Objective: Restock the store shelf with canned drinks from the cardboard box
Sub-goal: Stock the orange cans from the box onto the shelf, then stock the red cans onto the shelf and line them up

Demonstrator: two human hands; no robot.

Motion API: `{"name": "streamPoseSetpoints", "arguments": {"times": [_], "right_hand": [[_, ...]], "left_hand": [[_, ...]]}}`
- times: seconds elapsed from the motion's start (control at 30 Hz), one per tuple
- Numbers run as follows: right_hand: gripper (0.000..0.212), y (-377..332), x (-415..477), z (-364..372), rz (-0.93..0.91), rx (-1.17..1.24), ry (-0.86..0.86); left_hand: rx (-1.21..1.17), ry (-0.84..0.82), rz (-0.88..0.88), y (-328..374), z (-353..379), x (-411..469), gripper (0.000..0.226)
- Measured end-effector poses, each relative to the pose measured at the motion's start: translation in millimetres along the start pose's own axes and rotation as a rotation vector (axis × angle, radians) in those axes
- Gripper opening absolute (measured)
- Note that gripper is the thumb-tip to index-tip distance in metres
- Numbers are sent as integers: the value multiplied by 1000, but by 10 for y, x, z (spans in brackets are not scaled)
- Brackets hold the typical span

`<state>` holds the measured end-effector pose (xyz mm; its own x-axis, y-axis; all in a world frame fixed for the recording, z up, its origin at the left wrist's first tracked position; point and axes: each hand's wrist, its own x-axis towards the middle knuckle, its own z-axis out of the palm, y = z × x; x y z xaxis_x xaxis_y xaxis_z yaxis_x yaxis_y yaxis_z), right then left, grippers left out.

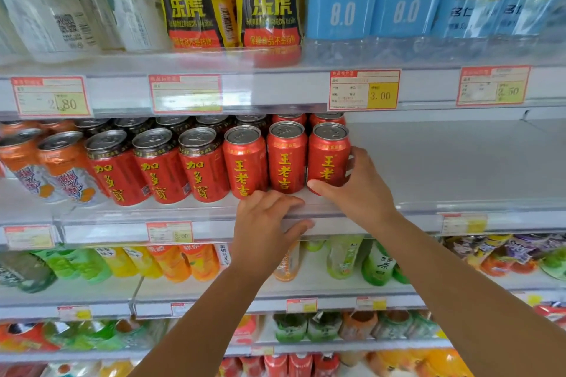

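The rear red metal cans (327,119) are largely hidden by those in front, and the print on the red-bordered paper price tag (185,93) is blurred.

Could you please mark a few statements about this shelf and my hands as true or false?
1. The right hand grips the rightmost red can. True.
2. The left hand holds a can. False: it holds the shelf edge.
3. The price label above that can reads 3.00. True.
4. The neighbouring cans lie on their sides. False: they stand upright.
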<state>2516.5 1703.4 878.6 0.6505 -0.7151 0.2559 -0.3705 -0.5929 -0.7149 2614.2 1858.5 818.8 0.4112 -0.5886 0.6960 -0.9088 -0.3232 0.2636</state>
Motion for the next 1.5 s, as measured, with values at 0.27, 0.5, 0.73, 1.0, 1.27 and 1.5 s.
{"name": "streamPoseSetpoints", "arguments": {"times": [0.27,0.5,0.73,1.0,1.27,1.5], "right_hand": [[83,59,-85,-106,-38,6,5],[41,704,-879,-767,-57,204,192],[37,2298,-1919,-1389,335,167,86],[25,4178,-3109,-1313,977,70,-169],[42,5838,-4145,-77,1405,115,-225],[55,7254,-4801,1611,1535,175,-300]], "left_hand": [[21,-17,15,11,-30,2,43],[-165,55,143,744,90,-258,29],[-466,-761,-78,1780,1095,-1271,43],[-350,-1341,-284,2199,2365,-2675,55],[-128,-1747,-373,1979,3743,-4142,54],[34,-1750,-535,1619,5203,-5669,78]]}}
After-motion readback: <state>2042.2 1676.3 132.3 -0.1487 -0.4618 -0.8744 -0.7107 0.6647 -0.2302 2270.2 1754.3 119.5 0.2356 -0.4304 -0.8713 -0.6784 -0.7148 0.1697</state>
